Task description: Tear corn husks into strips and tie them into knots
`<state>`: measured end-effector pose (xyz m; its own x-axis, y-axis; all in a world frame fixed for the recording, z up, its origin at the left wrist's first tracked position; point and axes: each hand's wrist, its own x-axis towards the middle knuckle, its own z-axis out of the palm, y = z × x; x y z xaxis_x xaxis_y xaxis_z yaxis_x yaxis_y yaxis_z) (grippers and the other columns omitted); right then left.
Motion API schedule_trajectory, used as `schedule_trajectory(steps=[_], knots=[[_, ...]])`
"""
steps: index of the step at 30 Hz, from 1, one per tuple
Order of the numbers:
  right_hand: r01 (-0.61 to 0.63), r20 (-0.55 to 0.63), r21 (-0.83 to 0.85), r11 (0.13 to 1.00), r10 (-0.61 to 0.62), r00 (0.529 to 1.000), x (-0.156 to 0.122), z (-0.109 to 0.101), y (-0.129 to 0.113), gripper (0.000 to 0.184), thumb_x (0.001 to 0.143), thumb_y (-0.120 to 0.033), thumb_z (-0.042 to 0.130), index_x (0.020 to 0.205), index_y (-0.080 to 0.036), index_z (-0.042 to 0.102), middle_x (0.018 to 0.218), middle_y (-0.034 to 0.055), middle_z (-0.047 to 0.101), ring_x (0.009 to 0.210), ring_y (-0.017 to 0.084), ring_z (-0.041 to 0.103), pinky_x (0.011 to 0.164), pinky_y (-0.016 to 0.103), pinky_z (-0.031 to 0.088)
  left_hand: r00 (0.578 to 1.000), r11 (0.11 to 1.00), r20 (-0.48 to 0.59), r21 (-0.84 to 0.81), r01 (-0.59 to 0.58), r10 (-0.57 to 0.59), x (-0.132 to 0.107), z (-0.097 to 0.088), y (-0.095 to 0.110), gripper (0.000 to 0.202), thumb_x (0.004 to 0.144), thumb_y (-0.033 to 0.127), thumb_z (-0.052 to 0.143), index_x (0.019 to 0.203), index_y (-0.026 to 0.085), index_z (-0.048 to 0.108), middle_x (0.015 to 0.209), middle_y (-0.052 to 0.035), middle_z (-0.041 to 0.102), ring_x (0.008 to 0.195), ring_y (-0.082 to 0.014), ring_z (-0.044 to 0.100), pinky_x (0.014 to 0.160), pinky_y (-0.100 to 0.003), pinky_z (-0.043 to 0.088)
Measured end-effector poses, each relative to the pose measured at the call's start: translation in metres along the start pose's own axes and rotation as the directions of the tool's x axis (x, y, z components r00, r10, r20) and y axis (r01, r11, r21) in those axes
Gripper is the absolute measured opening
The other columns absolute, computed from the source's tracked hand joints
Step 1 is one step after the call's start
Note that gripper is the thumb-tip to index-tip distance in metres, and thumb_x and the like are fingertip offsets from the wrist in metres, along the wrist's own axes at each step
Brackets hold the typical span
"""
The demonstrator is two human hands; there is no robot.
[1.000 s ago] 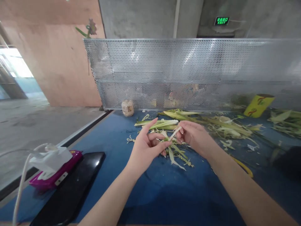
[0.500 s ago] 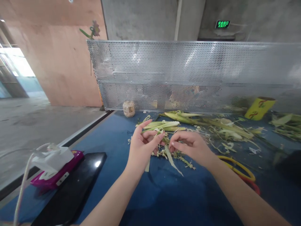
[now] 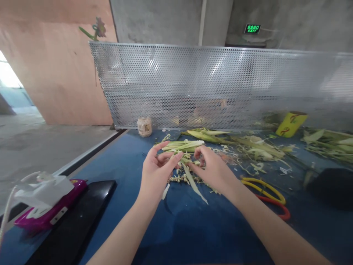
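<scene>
My left hand point(image 3: 156, 173) and my right hand point(image 3: 212, 168) meet over a small heap of pale green leaf strips point(image 3: 190, 176) on the blue table point(image 3: 187, 228). The left thumb and fingers pinch a thin strip, with the index finger raised. The right hand's fingers are curled down into the heap, pinching something I cannot make out. A bundle of green stalks point(image 3: 183, 145) lies just beyond both hands.
A perforated metal screen point(image 3: 220, 84) closes the table's far edge. More stalks and trimmings point(image 3: 256, 147) spread right. Yellow and red loops point(image 3: 268, 195) lie by my right forearm. A small jar point(image 3: 145, 126), a yellow cup point(image 3: 291, 124), a black tablet point(image 3: 79, 217) and a magenta device point(image 3: 46, 206) stand around.
The pale strip held up between both hands a second ago has gone down to the heap. Both hands have sunk towards the table, and the right hand has reached further into the trimmings.
</scene>
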<state>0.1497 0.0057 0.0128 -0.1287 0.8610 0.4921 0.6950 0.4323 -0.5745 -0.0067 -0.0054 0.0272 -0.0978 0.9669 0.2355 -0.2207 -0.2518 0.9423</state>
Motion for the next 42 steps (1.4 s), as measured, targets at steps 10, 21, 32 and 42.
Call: schedule_trajectory(steps=[10,21,32,42], knots=[[-0.264,0.436,0.573,0.776,-0.016,0.9,0.001,-0.001,-0.013,0.031,0.087,-0.033,0.04,0.07,-0.017,0.062,0.065,0.0031,0.059,0.063,0.014,0.056,0.062,0.029,0.043,1.0,0.999,0.006,-0.049,-0.011,0.012,0.002,0.001,-0.002,0.051,0.063,0.025,0.072,0.105,0.015,0.046,0.063,0.0027,0.059,0.051,-0.0099,0.057,0.033,-0.015,0.038],[-0.519,0.588,0.622,0.586,0.089,0.804,0.007,-0.006,0.007,0.034,0.081,-0.042,0.051,0.064,-0.015,0.06,0.05,-0.0043,0.038,0.045,0.007,0.036,0.045,0.021,0.033,0.983,0.979,-0.032,0.098,-0.177,0.181,0.002,-0.002,-0.004,0.041,0.065,0.027,0.07,0.098,0.019,0.047,0.062,0.0022,0.057,0.052,-0.0138,0.058,0.033,-0.019,0.043],[-0.321,0.492,0.639,0.699,-0.051,0.869,0.006,-0.015,-0.002,0.013,0.077,-0.03,0.058,0.079,-0.017,0.057,0.057,-0.0031,0.057,0.043,0.005,0.046,0.044,0.02,0.036,0.988,0.991,0.133,0.097,-0.094,0.081,-0.001,0.002,-0.002,0.052,0.063,0.025,0.07,0.109,0.017,0.048,0.063,0.0033,0.06,0.039,-0.0075,0.048,0.035,-0.02,0.042],[-0.291,0.47,0.602,0.744,-0.035,0.882,0.008,-0.025,-0.001,0.013,0.076,-0.026,0.058,0.068,-0.016,0.056,0.055,-0.0017,0.058,0.044,0.006,0.047,0.045,0.02,0.038,0.989,0.994,0.142,0.093,-0.062,0.049,-0.002,0.003,0.0,0.062,0.063,0.029,0.07,0.118,0.016,0.044,0.054,0.0037,0.06,0.046,-0.0129,0.056,0.036,-0.02,0.044]])
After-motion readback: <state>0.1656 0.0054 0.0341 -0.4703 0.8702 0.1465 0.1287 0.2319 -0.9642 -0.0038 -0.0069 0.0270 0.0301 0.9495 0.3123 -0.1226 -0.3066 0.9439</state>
